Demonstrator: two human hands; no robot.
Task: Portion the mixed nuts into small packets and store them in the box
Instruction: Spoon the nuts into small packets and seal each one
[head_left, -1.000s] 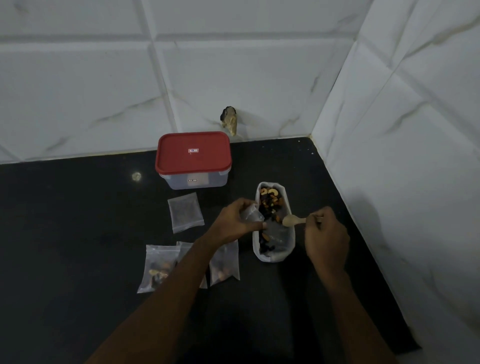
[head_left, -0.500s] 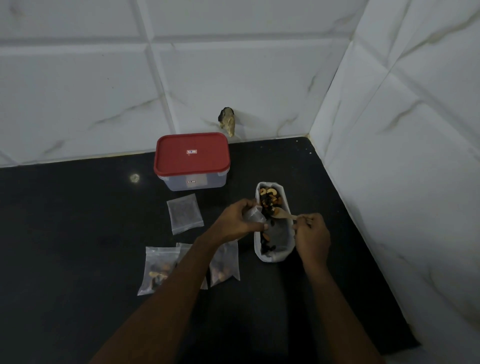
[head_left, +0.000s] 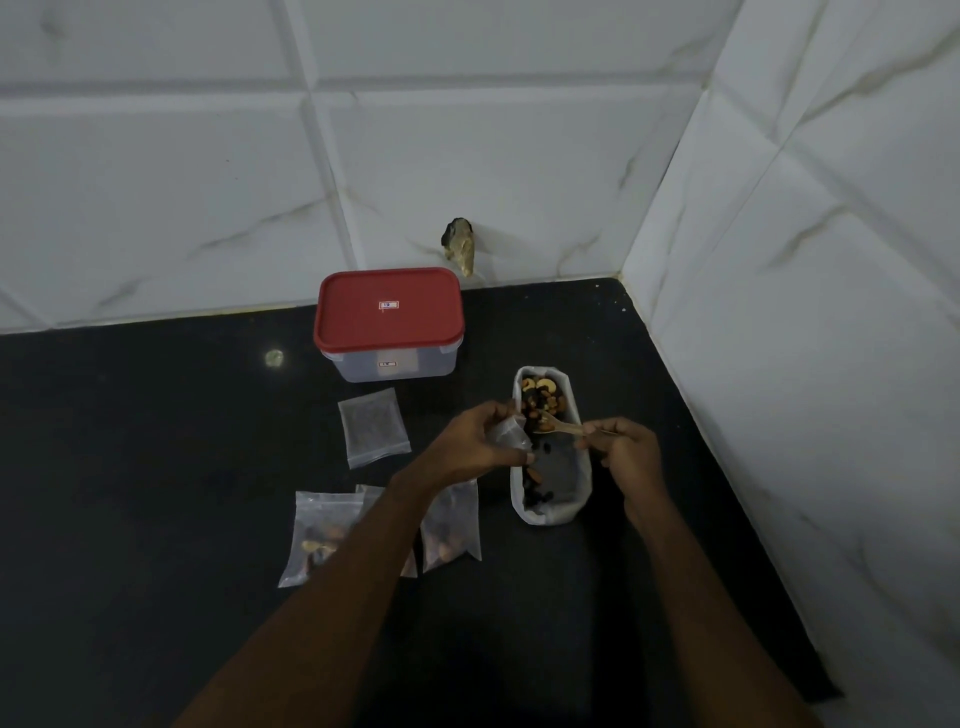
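Left hand (head_left: 465, 444) pinches the limp, probably slippery clear plastic packet (head_left: 511, 435) by its mouth; right hand (head_left: 626, 449) pinches a small wooden spoon (head_left: 560, 427).

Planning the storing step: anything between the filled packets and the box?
Yes. The red lid sits closed on the clear plastic box. A flat clear plastic packet lies between it and the filled packets.

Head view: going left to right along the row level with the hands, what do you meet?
Flat clear packet, left hand pinching a small packet, nut tray, right hand holding a wooden spoon.
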